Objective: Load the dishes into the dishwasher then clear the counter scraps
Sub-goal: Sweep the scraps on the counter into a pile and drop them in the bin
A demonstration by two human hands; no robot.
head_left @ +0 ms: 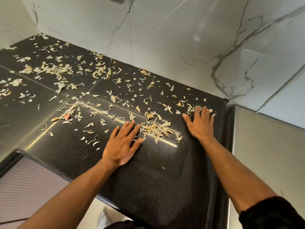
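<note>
Two hands are lying flat on the black granite counter (69,151) in the head view, fingers straight and spread, gripping nothing. Left hand (123,144) is touching the near edge of a small heap of scraps (156,128); right hand (200,123) is resting near the counter's right edge (221,146), fingertips (204,109) among a few flakes. Dried peel scraps (54,68) are lying scattered across most of the slab, up to the marble wall (165,38). Risks, as judged: sweeping too briskly may be sending light flakes over the right edge, and open palms may be passing over thin pieces, leaving them behind. No dishwasher is showing.
</note>
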